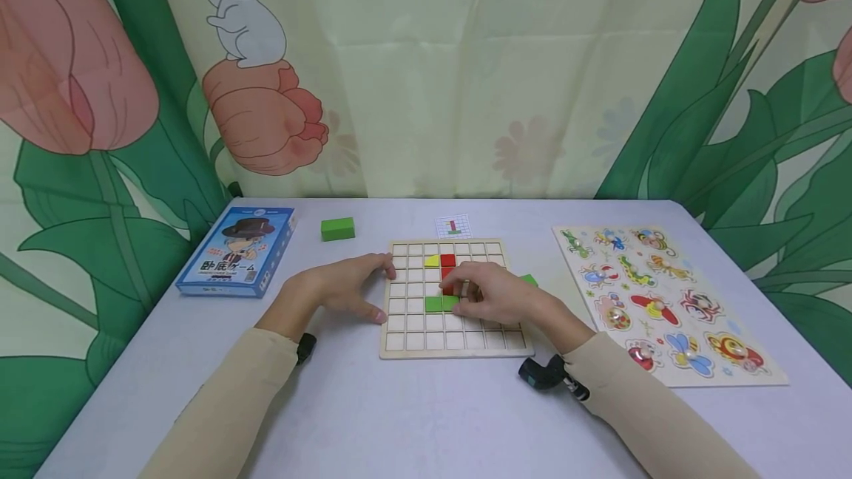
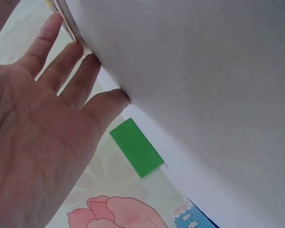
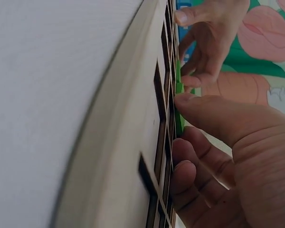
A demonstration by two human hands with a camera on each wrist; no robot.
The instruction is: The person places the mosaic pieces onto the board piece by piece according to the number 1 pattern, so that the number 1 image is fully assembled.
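Note:
A wooden grid board (image 1: 459,353) lies flat in the middle of the white table. My left hand (image 1: 346,283) is at its left edge, thumb and fingertips resting against the rim; in the left wrist view the fingers are extended and spread. Over the grid, my right hand (image 1: 492,290) pinches a green block (image 3: 180,116) between thumb and fingers, low on the squares. A green square (image 1: 433,304) shows left of the thumb. Farther up the board are a red piece (image 1: 448,261), partly hidden by my fingers, and a yellow triangle (image 1: 433,262).
Behind the board lies a small pattern card (image 1: 455,226), with a green block (image 1: 337,229) to its left. A blue game box (image 1: 239,250) sits at left, an insect puzzle board (image 1: 606,276) at right. Another green piece (image 1: 529,280) peeks out beyond my right hand.

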